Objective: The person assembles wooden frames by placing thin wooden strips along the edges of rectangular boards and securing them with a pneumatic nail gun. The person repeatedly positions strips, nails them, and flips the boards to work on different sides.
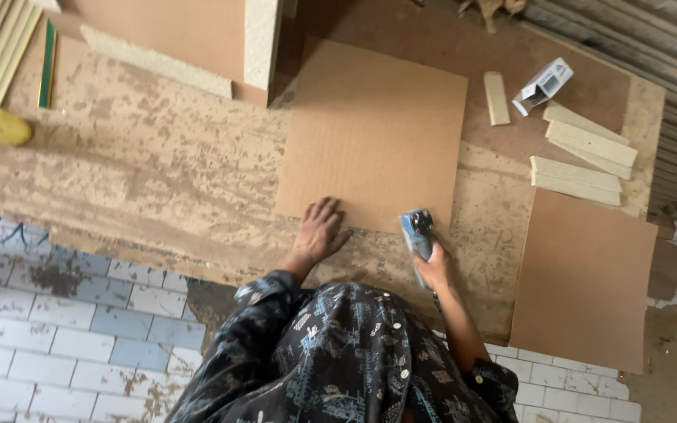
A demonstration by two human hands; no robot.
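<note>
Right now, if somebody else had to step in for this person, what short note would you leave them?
Left hand: flat, palm down on the near edge of the square brown board, pressing it to the worktable.
Right hand: gripping a blue and grey hand tool at the board's near right corner.
Nearby: a second brown board to the right, pale strips behind it.
Done: the board lies flat and steadied; no mark or cut shows on it.
Left: the tool sits at the edge, so any work along the board is still ahead, as far as I can tell.
</note>
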